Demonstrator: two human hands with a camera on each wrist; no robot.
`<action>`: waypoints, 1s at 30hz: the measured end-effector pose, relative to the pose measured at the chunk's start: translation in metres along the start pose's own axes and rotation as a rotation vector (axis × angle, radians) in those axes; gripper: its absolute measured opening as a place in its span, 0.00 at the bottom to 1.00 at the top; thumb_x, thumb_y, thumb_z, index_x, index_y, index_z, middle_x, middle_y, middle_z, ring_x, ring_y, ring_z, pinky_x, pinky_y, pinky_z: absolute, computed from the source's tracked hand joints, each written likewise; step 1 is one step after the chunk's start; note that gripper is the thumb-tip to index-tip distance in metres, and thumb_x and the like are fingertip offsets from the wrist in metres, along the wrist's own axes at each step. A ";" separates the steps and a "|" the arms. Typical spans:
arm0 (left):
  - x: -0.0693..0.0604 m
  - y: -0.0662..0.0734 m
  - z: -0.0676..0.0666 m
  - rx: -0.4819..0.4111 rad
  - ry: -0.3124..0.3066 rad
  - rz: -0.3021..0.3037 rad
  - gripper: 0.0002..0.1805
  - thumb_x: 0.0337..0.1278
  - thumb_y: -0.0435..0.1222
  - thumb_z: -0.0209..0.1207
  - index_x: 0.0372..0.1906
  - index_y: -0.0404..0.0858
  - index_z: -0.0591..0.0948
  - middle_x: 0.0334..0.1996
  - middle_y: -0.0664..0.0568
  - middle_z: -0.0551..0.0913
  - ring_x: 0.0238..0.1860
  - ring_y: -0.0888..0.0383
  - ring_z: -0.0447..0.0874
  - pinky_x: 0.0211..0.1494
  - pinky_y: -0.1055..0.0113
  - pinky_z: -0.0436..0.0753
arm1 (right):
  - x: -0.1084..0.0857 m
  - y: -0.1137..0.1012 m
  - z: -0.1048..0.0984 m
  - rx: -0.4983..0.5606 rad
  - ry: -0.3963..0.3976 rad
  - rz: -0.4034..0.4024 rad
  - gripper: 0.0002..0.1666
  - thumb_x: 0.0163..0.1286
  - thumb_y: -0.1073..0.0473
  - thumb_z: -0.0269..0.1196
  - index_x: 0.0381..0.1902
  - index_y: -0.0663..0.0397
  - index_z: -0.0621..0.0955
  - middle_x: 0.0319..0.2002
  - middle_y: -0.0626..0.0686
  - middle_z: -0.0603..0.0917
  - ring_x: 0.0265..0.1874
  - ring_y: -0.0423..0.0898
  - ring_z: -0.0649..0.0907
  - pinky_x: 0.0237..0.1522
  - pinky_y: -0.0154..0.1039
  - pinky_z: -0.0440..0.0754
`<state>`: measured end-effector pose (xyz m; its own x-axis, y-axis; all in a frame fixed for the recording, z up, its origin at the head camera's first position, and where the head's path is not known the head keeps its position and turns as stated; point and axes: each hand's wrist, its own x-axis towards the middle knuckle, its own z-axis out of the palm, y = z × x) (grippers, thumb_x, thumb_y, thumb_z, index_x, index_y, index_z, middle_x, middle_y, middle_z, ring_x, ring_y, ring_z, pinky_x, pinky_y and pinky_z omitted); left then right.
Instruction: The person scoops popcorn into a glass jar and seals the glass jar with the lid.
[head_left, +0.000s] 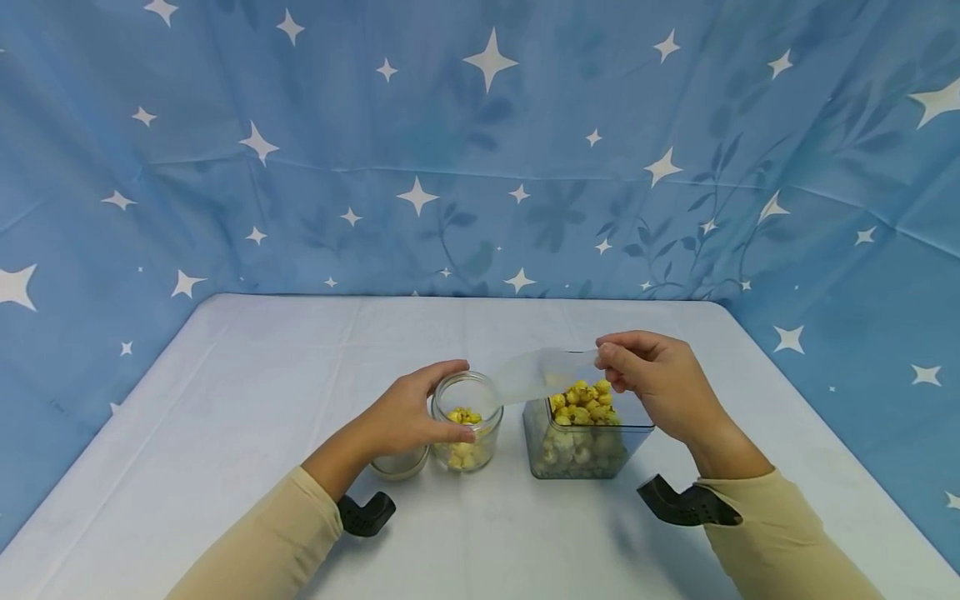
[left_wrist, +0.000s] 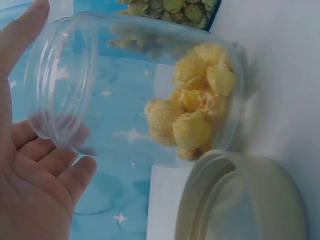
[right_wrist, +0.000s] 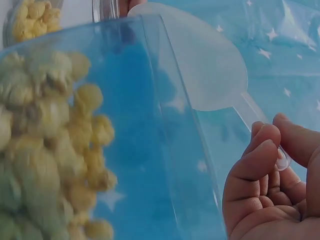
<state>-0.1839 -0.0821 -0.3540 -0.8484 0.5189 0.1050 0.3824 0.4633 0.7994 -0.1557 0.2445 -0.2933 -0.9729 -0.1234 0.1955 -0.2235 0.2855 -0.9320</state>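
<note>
My left hand [head_left: 411,414] holds a clear jar [left_wrist: 125,95] near its rim, thumb on one side and fingers on the other. Yellow popcorn [left_wrist: 192,120] lies at the jar's bottom. By its handle, my right hand [head_left: 656,379] pinches a translucent white scoop [right_wrist: 210,65] between thumb and fingers. The scoop's front end reaches the jar's mouth; in the head view no popcorn can be made out in it. Below the scoop stands a clear, dark-tinted square container [head_left: 573,454], heaped with more popcorn [right_wrist: 45,145].
A round cream-coloured lid [left_wrist: 275,195] lies on the table just left of the jar, partly hidden by the left hand in the head view. The white-covered table [head_left: 300,350] ends at a blue star-patterned curtain [head_left: 465,150]. Black wrist cameras sit on both sleeves.
</note>
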 end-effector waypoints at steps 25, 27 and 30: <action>0.038 0.049 0.003 0.087 -0.030 0.085 0.49 0.52 0.53 0.73 0.76 0.46 0.65 0.73 0.56 0.66 0.73 0.55 0.62 0.70 0.50 0.67 | -0.029 0.022 -0.075 0.160 0.164 -0.117 0.13 0.74 0.71 0.59 0.43 0.52 0.87 0.35 0.46 0.85 0.31 0.39 0.79 0.35 0.25 0.80; 0.045 0.057 0.008 0.118 -0.067 0.082 0.49 0.53 0.54 0.72 0.77 0.46 0.63 0.74 0.55 0.64 0.74 0.54 0.60 0.71 0.51 0.66 | -0.029 0.020 -0.078 0.012 0.192 -0.115 0.13 0.73 0.70 0.60 0.42 0.48 0.88 0.34 0.45 0.85 0.30 0.39 0.79 0.34 0.24 0.80; 0.053 0.065 0.015 0.158 -0.116 0.082 0.50 0.54 0.55 0.70 0.78 0.45 0.61 0.75 0.54 0.62 0.75 0.54 0.59 0.72 0.51 0.65 | -0.030 0.016 -0.080 -0.243 0.236 -0.095 0.09 0.74 0.64 0.61 0.42 0.45 0.87 0.32 0.42 0.84 0.28 0.38 0.79 0.32 0.23 0.79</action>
<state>-0.1986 -0.0138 -0.3058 -0.7678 0.6344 0.0896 0.5086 0.5184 0.6874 -0.1347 0.3293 -0.2899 -0.9276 0.0547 0.3696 -0.2937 0.5047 -0.8118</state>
